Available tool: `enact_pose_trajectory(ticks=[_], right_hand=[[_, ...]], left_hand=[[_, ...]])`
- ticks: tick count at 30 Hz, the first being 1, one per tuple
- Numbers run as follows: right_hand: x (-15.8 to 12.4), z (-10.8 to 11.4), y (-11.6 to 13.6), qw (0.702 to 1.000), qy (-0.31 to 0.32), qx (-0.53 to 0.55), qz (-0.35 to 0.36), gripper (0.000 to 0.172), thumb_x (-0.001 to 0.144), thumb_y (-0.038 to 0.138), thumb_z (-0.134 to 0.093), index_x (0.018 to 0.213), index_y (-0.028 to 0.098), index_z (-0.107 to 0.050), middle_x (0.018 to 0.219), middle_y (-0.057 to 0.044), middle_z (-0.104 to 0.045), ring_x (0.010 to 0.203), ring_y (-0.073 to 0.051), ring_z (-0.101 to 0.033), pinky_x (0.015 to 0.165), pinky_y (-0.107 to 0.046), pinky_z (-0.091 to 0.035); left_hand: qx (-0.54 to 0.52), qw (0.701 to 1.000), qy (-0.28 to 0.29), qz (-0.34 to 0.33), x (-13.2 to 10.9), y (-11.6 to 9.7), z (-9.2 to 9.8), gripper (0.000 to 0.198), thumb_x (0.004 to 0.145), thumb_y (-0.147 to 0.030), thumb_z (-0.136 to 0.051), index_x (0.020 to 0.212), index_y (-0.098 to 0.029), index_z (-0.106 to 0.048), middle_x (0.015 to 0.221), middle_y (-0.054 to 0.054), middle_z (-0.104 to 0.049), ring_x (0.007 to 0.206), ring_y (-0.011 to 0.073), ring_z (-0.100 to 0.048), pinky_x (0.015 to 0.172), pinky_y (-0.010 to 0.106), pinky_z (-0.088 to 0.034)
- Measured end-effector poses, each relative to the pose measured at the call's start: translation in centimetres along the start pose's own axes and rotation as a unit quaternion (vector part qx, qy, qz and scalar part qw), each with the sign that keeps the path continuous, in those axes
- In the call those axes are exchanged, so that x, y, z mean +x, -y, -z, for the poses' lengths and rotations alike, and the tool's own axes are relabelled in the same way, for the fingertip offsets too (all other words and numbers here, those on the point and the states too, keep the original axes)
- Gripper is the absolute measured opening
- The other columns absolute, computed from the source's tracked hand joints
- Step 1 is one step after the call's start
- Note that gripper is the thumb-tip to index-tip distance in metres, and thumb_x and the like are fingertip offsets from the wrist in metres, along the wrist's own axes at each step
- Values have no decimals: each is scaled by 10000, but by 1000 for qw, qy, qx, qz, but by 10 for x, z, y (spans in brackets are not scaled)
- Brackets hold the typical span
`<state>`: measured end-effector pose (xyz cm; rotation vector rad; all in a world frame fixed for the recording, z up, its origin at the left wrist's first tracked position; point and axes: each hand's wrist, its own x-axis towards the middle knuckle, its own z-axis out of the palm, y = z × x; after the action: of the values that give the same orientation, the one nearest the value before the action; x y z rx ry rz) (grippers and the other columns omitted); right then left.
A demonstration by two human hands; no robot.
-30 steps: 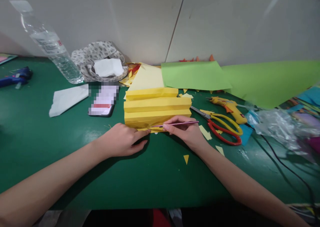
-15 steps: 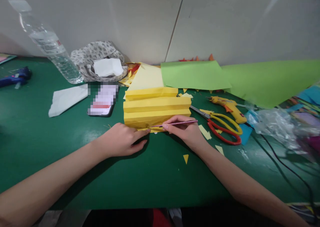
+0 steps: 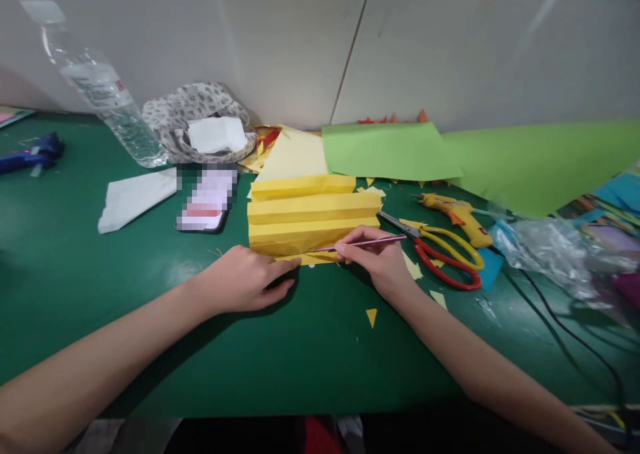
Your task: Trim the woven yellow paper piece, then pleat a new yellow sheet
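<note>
A yellow sheet (image 3: pixel 310 231) with pleated folds lies on the green table (image 3: pixel 280 361). My left hand (image 3: pixel 250 279) rests at the sheet's lower left, its index fingertip pressing on the front edge and the thumb held apart below. Pinched in my right hand (image 3: pixel 373 257) is a thin pink pen-like stick (image 3: pixel 377 241); its tip points left onto the lowest fold. Behind the sheet is another folded yellow strip (image 3: pixel 303 187). Open scissors (image 3: pixel 445 251) with one red and one yellow handle lie to the right of my right hand.
On the left are a phone (image 3: pixel 207 201), a white tissue (image 3: pixel 137 197), a water bottle (image 3: pixel 107 94) and a patterned cloth bag (image 3: pixel 200 97). To the right lie a yellow glue gun (image 3: pixel 457 215) with its cord and crumpled plastic (image 3: pixel 555 251). Green paper (image 3: pixel 385 149) stands behind.
My right hand and the pink stick have shifted slightly to the right along the lowest fold. My left hand has stayed in place.
</note>
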<state>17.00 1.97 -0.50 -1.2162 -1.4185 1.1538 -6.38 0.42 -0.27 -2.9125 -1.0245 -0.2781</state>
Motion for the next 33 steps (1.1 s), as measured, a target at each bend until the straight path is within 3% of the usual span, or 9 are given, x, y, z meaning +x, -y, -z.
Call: enact_pose_trajectory(ticks=[18, 33], right_hand=[[1, 6, -3, 1000, -10, 17, -8, 129, 632, 267, -726, 624, 184, -627, 565, 8, -614, 530, -124, -567, 505, -251, -445], [1, 4, 0, 1000, -3, 22, 5, 169, 621, 314, -734, 632, 187, -623, 570, 2, -609, 531, -130, -561, 488, -260, -438]], left_hand=[[-4, 1000, 12, 3, 0, 0, 2, 341, 873, -350, -410, 1129, -195, -574, 682, 29, -688, 514, 156, -618, 407, 217, -383], [9, 1000, -19, -11, 0, 0, 0, 339, 867, -340, -417, 1113, -178, -586, 613, 15, -666, 475, 139, -599, 394, 212, -370]])
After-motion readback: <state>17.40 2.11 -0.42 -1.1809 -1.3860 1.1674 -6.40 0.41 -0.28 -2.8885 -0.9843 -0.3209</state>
